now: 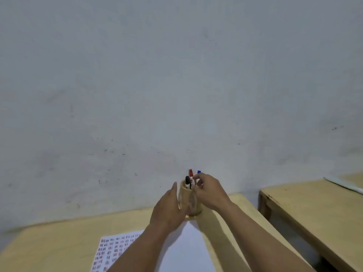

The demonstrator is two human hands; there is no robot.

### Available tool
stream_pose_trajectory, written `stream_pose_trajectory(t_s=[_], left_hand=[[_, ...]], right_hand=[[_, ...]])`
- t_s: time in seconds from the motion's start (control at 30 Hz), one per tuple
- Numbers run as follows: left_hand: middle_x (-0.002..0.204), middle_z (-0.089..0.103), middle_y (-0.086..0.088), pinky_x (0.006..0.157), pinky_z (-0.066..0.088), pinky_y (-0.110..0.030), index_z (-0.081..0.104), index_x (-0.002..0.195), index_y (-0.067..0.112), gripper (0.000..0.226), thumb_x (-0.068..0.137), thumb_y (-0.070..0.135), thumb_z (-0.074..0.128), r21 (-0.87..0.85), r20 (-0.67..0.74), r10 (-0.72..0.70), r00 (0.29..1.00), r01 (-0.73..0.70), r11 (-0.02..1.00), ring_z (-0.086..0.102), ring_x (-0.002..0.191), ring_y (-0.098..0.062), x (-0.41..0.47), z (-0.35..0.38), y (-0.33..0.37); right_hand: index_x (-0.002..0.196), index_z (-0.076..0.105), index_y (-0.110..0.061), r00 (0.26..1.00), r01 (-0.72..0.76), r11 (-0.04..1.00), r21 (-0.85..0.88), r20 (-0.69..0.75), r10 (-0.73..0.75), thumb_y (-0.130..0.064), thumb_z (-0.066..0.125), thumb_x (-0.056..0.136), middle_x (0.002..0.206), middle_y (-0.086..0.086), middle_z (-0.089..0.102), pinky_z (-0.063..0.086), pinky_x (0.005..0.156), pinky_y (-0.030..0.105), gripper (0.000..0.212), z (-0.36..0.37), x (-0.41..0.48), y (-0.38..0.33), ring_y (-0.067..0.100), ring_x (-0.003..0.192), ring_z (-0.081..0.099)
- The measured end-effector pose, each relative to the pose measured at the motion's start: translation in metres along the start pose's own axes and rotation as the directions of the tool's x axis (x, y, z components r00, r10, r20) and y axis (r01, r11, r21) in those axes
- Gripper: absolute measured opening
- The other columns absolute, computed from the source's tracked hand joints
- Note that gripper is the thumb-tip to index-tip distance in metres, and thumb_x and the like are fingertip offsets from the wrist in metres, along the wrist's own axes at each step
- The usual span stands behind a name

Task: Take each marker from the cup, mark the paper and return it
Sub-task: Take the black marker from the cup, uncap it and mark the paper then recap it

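Pale wooden tabletop [59,242] fills the bottom of my view, and nearest to me lies the paper [182,250], a white sheet whose left part is covered in rows of small red and dark marks while the part between my forearms is blank. Both my forearms reach forward over that sheet.

Beyond the far edge of the paper stands the cup [193,205], a light wooden cylinder, upright on the table. My left hand [169,211] is against its left side, palm turned toward it, fingers straight and loose rather than curled; it seems to steady the cup, though I cannot tell how firmly it presses. My right hand [209,191] is at the cup's rim on the right, fingers bent and pinched together around the blue marker [199,172], of which only the cap tip shows above my fingertips. Whether its lower end is inside the cup is hidden by my hand.

Two more markers stand in the cup: the black marker [187,182] at the front left of the opening, and the red marker [191,174] just behind it, rising a little higher.

Off to the right, well apart, is a second wooden table [314,209] with a pale strip lying at its far corner. Behind everything is a bare grey wall [176,75], scuffed and speckled.
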State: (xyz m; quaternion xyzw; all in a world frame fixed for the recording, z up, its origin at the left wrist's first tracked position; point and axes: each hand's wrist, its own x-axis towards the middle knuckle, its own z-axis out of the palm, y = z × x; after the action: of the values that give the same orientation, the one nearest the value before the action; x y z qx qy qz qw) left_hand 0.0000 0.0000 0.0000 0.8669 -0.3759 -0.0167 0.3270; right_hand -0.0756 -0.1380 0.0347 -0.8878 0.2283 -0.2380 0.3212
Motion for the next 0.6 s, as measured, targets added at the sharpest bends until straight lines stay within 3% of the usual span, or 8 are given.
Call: stream_pose_trajectory(t_s=[0.1, 0.17, 0.23, 0.37, 0.47, 0.6], left_hand=[[0.121, 0.061, 0.014, 0.087, 0.049, -0.030, 0.048, 0.135, 0.023, 0.069, 0.074, 0.045, 0.070, -0.159, 0.019, -0.012, 1.000, 0.015, 0.987, 0.061, 0.117, -0.020, 0.010, 0.009, 0.003], [0.098, 0.068, 0.019, 0.077, 0.056, -0.030, 0.055, 0.109, 0.039, 0.053, 0.058, 0.049, 0.068, -0.261, 0.020, -0.029, 0.999, 0.033, 0.965, 0.066, 0.092, -0.008, 0.016, 0.019, 0.000], [0.089, 0.069, 0.019, 0.071, 0.056, -0.025, 0.055, 0.095, 0.044, 0.038, 0.059, 0.044, 0.066, -0.315, 0.016, -0.065, 0.998, 0.067, 0.947, 0.064, 0.082, 0.001, 0.020, 0.030, -0.005], [0.090, 0.069, 0.018, 0.073, 0.058, -0.028, 0.055, 0.099, 0.042, 0.026, 0.079, 0.033, 0.068, -0.355, -0.028, -0.094, 0.995, 0.078, 0.932, 0.065, 0.084, 0.000, 0.028, 0.042, -0.011], [0.091, 0.070, 0.017, 0.070, 0.057, -0.022, 0.057, 0.101, 0.041, 0.028, 0.081, 0.027, 0.069, -0.382, -0.024, -0.100, 0.995, 0.083, 0.921, 0.065, 0.085, 0.001, 0.028, 0.045, -0.012], [0.094, 0.069, 0.016, 0.071, 0.055, -0.023, 0.057, 0.108, 0.035, 0.031, 0.080, 0.024, 0.066, -0.357, -0.027, -0.099, 0.995, 0.083, 0.930, 0.063, 0.087, 0.001, 0.029, 0.047, -0.013]], right_hand=[[0.121, 0.069, -0.018, 1.000, 0.002, 1.000, 0.016, 0.025, -0.002, -0.015, 0.057, 0.094, 0.083, -0.002, 0.069, 0.046, 0.062, 0.019, 0.031, 0.010, 0.010, 0.007, 0.009, 0.071, 0.061], [0.114, 0.073, -0.017, 1.000, -0.005, 1.000, 0.002, 0.019, 0.005, -0.018, 0.058, 0.093, 0.090, 0.001, 0.073, 0.050, 0.068, 0.025, 0.026, 0.016, 0.014, 0.010, 0.015, 0.078, 0.065], [0.107, 0.075, -0.020, 1.000, -0.006, 1.000, -0.009, 0.004, 0.007, -0.025, 0.059, 0.092, 0.088, 0.000, 0.074, 0.053, 0.069, 0.030, 0.022, 0.020, 0.018, 0.013, 0.017, 0.079, 0.066], [0.091, 0.075, -0.022, 1.000, 0.000, 0.999, -0.044, -0.022, -0.001, -0.034, 0.059, 0.094, 0.071, -0.006, 0.067, 0.049, 0.061, 0.031, 0.020, 0.026, 0.025, 0.016, 0.014, 0.069, 0.060], [0.094, 0.075, -0.026, 0.999, 0.004, 1.000, -0.028, -0.040, -0.005, -0.036, 0.059, 0.095, 0.069, -0.009, 0.062, 0.041, 0.057, 0.026, 0.019, 0.029, 0.025, 0.018, 0.010, 0.065, 0.056], [0.085, 0.066, -0.016, 0.997, 0.018, 1.000, -0.013, -0.070, -0.019, -0.033, 0.057, 0.096, 0.065, -0.009, 0.052, 0.037, 0.054, 0.026, 0.023, 0.027, 0.024, 0.017, 0.009, 0.060, 0.049]])
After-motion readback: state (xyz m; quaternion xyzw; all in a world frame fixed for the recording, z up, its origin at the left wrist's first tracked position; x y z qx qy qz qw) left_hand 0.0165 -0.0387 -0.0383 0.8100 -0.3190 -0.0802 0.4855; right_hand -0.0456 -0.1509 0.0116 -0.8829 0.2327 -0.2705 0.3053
